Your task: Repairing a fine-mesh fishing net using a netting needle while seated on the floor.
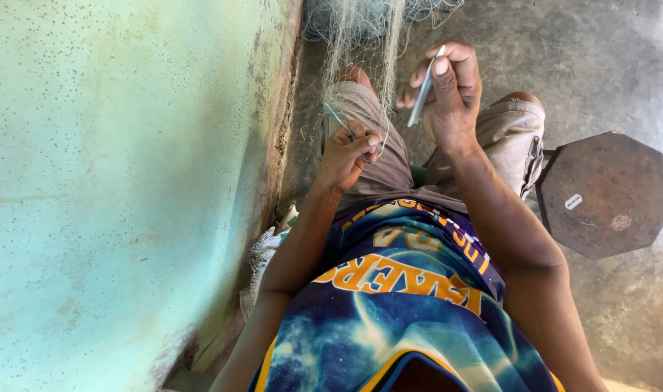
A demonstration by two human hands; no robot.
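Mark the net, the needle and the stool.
net [360, 33], head view, hanging mesh above the knees
needle [424, 91], head view, mid-shaft, held in the right hand [451, 94]
stool [607, 192], head view, middle of its octagonal top

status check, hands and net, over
Left hand pinching net mesh over the knee. Right hand gripping slim grey netting needle, raised. Nothing between hands.

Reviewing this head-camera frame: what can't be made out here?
- Fishing net: cut off by the top edge.
- Left hand: the curled fingers hide the pinched mesh.
- Netting needle in the right hand: any thread is too fine to see.
- Feet: hidden behind the knees.
- Stool: legs hidden under its top.
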